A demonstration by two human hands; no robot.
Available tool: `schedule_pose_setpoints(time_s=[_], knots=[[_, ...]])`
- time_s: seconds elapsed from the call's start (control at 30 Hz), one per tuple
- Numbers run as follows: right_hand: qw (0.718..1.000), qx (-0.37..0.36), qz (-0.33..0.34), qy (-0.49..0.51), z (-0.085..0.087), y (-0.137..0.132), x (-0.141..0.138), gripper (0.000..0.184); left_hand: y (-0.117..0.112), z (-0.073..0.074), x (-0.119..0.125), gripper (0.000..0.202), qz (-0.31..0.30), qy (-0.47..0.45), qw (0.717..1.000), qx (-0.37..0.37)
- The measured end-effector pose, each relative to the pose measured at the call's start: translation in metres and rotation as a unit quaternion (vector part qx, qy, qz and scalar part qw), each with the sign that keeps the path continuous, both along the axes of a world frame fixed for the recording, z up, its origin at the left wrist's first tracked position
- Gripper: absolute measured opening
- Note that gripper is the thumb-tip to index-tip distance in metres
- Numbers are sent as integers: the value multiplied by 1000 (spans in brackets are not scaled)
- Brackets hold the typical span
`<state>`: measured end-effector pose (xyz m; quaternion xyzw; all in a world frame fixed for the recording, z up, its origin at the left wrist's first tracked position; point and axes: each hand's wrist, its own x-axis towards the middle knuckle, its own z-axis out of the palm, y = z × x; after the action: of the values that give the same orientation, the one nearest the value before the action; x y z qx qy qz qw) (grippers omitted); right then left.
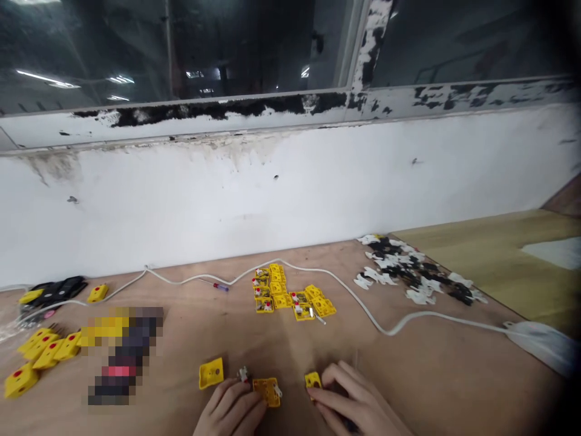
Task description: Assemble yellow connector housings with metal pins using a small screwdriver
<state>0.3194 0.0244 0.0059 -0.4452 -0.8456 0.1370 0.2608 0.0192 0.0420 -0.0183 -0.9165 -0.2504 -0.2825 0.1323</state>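
My left hand [233, 409] is closed, its fingers together at the left edge of an open yellow plastic case half [269, 390] with small parts inside. A small white and metal part [244, 374] sits just beyond its knuckles. Another yellow case half [211, 373], hollow side up, lies to the left. My right hand [356, 399] pinches a smaller yellow plastic piece [313, 380] between thumb and fingertips, a little right of the case half. Something dark shows under the right palm, too hidden to name.
Several open yellow cases [272, 287] with red and white parts lie ahead. Closed yellow cases [45, 348] sit at left beside a pixelated patch. A white cable [322, 270] crosses the table. A screwdriver [221, 286] lies near it. Black and white pieces [417, 269] are heaped back right.
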Motion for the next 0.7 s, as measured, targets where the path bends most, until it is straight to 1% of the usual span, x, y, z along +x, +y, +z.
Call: schedule_pose_setpoints(time_s=[0.07,0.13,0.2,0.27,0.3,0.33,0.4,0.43,0.47,0.5,0.53,0.57,0.63,0.7], knots=[[1000,-7,22,-17,4,0,-3,30,-3,10,3,29,8,-16,999,-33],[999,-13,24,-25,4,0,-6,33,-7,16,6,29,13,-29,997,-65],[999,-17,15,-24,2,0,-6,36,-10,20,10,29,18,-42,995,-85],[1000,-5,6,-10,-1,0,-4,40,-12,21,13,30,22,-52,993,-99],[1000,8,5,3,-2,0,-3,40,-12,22,14,30,23,-55,993,-105],[999,26,9,19,-4,1,-2,35,-12,23,14,30,23,-57,992,-111],[995,78,22,50,-7,1,1,12,-12,24,14,30,20,-58,991,-121],[992,105,23,61,-8,1,3,17,-12,24,13,30,18,-58,990,-124],[989,129,17,70,-9,1,4,28,-12,24,13,30,17,-56,990,-126],[986,144,9,78,-10,1,5,34,-12,24,12,31,17,-54,991,-125],[985,150,3,86,-9,0,6,34,-12,24,12,31,22,-51,991,-123],[985,144,4,94,-8,-1,6,30,-12,23,12,32,31,-50,991,-122],[987,114,36,109,-5,-2,7,24,-11,22,14,32,66,-49,988,-128],[987,89,58,118,-4,-3,8,29,-8,22,17,35,100,-49,983,-149]])
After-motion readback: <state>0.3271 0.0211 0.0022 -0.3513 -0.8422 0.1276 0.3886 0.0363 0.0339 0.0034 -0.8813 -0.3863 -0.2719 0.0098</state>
